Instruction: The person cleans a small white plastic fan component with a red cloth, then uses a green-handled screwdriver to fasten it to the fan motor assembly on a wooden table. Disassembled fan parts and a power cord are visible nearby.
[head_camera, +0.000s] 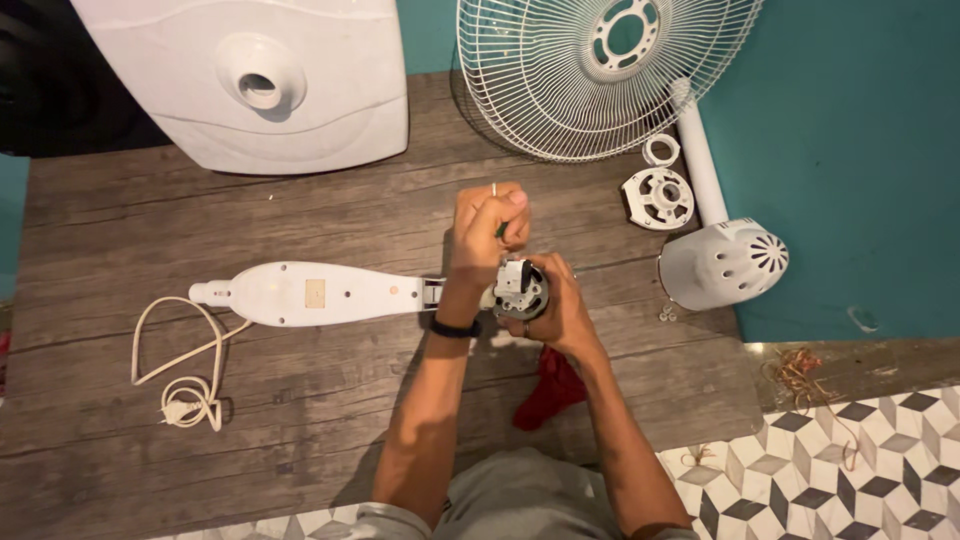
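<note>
My left hand (487, 225) fisted round thin tool, tip down on fan motor (520, 288). My right hand (556, 305) cups motor from below, over wood floor (330, 215), beside white fan stand (320, 294).

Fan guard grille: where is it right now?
Head view, top centre-right: the wire fan guard grille lies on the wooden floor by the teal wall, beyond both hands.

Glossy white plastic fan stand (320, 294), rough wooden floor (150, 215)
</note>
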